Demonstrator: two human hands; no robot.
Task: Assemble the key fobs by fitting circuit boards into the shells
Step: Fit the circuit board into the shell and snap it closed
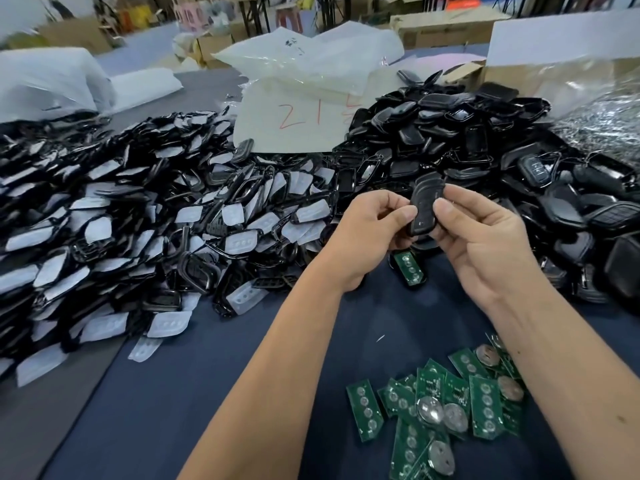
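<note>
I see a black key fob shell (423,211) held up above the dark blue table cloth (207,393), pinched from both sides: my left hand (372,233) curls its fingers round the left edge, my right hand (485,237) presses its thumb on the front and curls round the right edge. Just below, a shell with a green board (408,268) in it lies on the cloth. Near my right forearm sits a loose scatter of flat green circuit boards (443,403), some carrying round silver coin cells. A heap of glossy black shells (485,150) rises behind; left of it, a spread of black frames and white rubbery pads (121,220). Clear plastic bags (311,64) lie behind.
</note>
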